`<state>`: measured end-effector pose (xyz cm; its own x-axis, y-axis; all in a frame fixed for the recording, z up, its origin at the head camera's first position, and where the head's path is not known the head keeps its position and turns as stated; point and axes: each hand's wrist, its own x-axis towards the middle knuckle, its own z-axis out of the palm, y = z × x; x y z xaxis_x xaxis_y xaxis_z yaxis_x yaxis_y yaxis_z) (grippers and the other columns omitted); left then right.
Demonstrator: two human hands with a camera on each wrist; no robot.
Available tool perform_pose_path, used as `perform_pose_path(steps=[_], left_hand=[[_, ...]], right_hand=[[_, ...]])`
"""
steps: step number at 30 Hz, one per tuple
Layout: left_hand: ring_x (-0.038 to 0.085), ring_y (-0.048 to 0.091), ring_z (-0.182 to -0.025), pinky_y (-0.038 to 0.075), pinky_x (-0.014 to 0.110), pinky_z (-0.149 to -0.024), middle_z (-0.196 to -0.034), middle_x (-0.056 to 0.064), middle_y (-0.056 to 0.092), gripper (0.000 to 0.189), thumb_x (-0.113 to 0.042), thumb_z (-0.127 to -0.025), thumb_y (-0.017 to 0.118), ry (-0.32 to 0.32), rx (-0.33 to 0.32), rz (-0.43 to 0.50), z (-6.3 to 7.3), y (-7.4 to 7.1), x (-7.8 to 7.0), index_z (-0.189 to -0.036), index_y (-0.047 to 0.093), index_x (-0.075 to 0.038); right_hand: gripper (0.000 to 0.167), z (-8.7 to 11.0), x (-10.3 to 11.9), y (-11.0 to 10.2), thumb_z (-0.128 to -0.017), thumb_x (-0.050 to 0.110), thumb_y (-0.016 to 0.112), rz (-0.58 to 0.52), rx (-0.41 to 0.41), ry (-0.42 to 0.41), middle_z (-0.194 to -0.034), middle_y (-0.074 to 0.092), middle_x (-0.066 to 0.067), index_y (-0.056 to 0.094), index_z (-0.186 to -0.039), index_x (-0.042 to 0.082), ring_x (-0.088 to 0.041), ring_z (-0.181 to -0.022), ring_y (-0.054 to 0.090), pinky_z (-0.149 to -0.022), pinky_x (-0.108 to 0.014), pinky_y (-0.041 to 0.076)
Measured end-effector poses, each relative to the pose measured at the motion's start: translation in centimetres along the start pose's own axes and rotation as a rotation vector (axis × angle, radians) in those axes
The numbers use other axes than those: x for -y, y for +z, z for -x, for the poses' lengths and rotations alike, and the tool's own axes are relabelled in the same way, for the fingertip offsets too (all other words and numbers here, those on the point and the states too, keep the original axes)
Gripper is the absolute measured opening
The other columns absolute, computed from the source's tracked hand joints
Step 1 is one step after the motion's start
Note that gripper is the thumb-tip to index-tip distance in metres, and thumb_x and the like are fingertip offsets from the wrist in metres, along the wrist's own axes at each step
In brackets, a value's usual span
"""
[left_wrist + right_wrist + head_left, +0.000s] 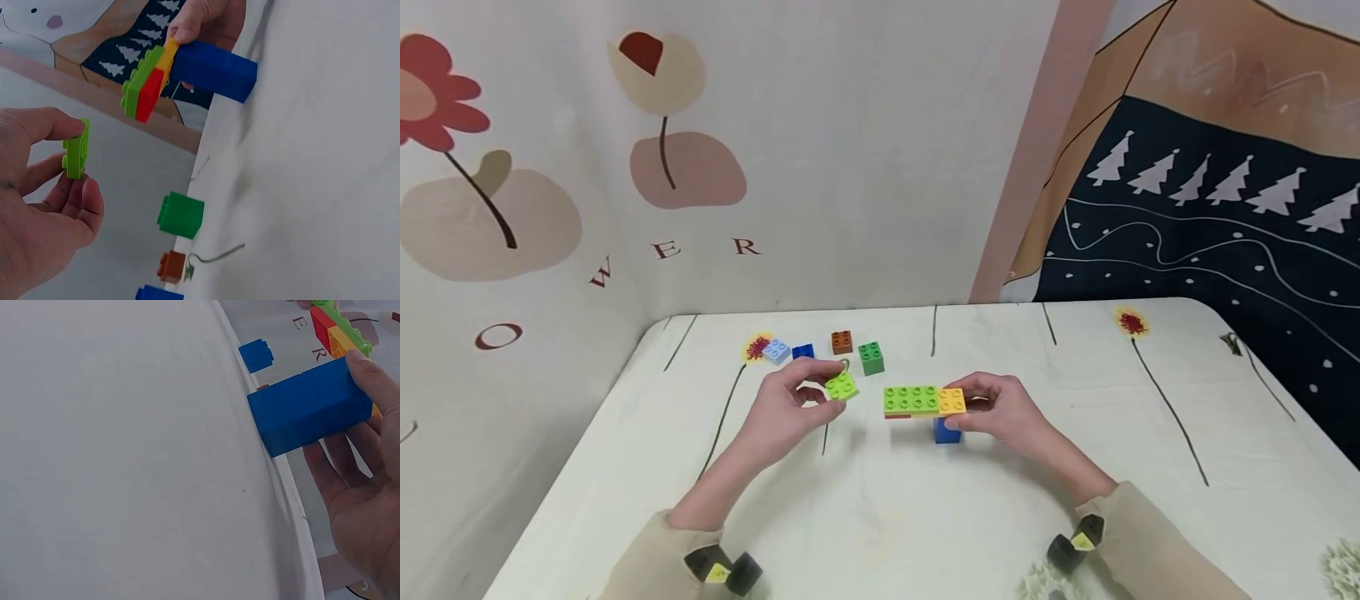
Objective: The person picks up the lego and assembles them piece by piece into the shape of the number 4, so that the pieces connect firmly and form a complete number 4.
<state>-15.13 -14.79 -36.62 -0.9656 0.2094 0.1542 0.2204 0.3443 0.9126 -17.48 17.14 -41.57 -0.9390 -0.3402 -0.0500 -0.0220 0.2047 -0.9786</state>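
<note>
My left hand pinches a small square lime-green toy brick between thumb and forefinger, raised over the table. Across from it, my right hand grips a built piece of toy bricks by its yellow end. This piece has a long lime-green brick and a yellow brick on top, with a red brick beneath the green one. Two stacked blue bricks form a leg under the yellow part. A gap separates the square brick from the built piece.
Loose bricks lie toward the back of the white-covered table: light blue, dark blue, brown and green. Behind them hangs a printed cloth.
</note>
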Motion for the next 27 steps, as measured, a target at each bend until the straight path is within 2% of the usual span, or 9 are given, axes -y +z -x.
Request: perform_pose_path(steps=[7,13,17,21,27], left_hand=[[0.026,0.059,-0.103,0.055,0.026,-0.082,-0.117,0.009,0.066,0.039,0.004,-0.086,0.077,0.078,0.051,0.04,-0.3,1.4,-1.5,-0.124,0.07,-0.003],[0.022,0.06,-0.103,0.056,0.038,-0.086,-0.118,0.002,0.067,0.037,-0.002,-0.087,0.08,0.118,0.096,-0.024,-1.0,3.2,-2.7,-0.122,0.073,-0.009],[0.02,0.06,-0.101,0.055,0.039,-0.086,-0.116,-0.002,0.07,0.035,-0.007,-0.087,0.082,0.16,0.108,-0.077,-1.6,4.3,-3.3,-0.121,0.075,-0.012],[0.021,0.063,-0.102,0.053,0.04,-0.087,-0.115,-0.004,0.071,0.035,-0.007,-0.085,0.084,0.195,0.122,-0.087,-2.3,5.3,-3.6,-0.119,0.076,-0.013],[0.014,0.063,-0.107,0.049,0.052,-0.094,-0.115,-0.006,0.072,0.034,-0.007,-0.085,0.084,0.219,0.164,-0.098,-3.1,6.8,-3.8,-0.117,0.077,-0.014]], right_hand=[[0.042,-0.1,-0.1,0.0,-0.082,0.002,0.085,-0.01,0.011,-0.007,-0.116,0.071,-0.017,0.069,-0.12,-0.005,-0.028,-0.099,0.073,-0.081,-0.028,0.06],[0.041,0.0,-0.2,0.0,-0.082,0.002,0.085,-0.006,0.005,-0.025,-0.115,0.071,-0.018,0.069,-0.12,-0.006,-0.029,-0.098,0.073,-0.081,-0.029,0.06],[0.042,0.0,-0.2,0.0,-0.083,0.004,0.085,-0.01,-0.008,-0.026,-0.116,0.071,-0.018,0.069,-0.12,-0.005,-0.03,-0.099,0.073,-0.081,-0.03,0.06],[0.042,-0.1,-0.3,0.0,-0.083,0.006,0.085,-0.011,-0.019,-0.03,-0.116,0.071,-0.018,0.069,-0.121,-0.005,-0.031,-0.1,0.073,-0.081,-0.032,0.061],[0.042,0.1,-0.4,0.1,-0.085,0.008,0.085,-0.009,-0.015,-0.044,-0.115,0.071,-0.018,0.068,-0.121,-0.006,-0.031,-0.1,0.073,-0.082,-0.033,0.061]])
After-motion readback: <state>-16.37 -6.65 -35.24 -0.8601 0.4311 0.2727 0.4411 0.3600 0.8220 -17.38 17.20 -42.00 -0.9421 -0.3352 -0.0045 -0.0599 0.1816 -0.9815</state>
